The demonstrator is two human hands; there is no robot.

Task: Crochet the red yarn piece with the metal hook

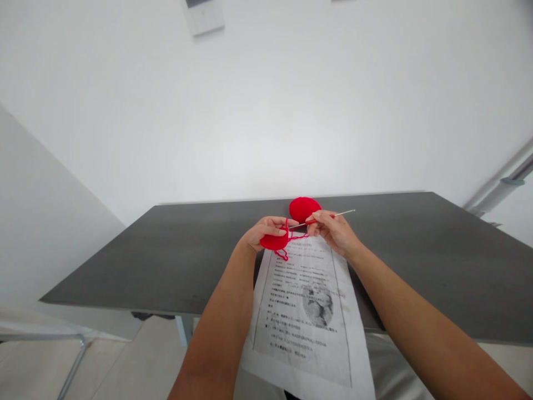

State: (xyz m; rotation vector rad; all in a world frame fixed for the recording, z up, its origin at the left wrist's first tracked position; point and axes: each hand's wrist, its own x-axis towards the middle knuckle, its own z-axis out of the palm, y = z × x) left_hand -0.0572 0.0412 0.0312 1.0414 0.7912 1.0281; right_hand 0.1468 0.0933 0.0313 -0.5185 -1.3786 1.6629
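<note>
My left hand (263, 232) is closed on a small red crocheted piece (273, 242), with a loose red yarn tail hanging below it. My right hand (333, 229) pinches a crochet hook (328, 216) with a red grip and a thin metal shaft that points to the right. The hook's working end reaches toward the red piece between both hands. A ball of red yarn (304, 208) lies on the dark grey table (166, 255) just behind my hands. Below them a printed sheet (306, 311) with text and a picture hangs over the table's front edge.
The table stands against a white wall (266, 111). A metal chair frame (70, 355) shows at the lower left on a pale tiled floor. A grey rail (506, 186) runs along the wall at the right.
</note>
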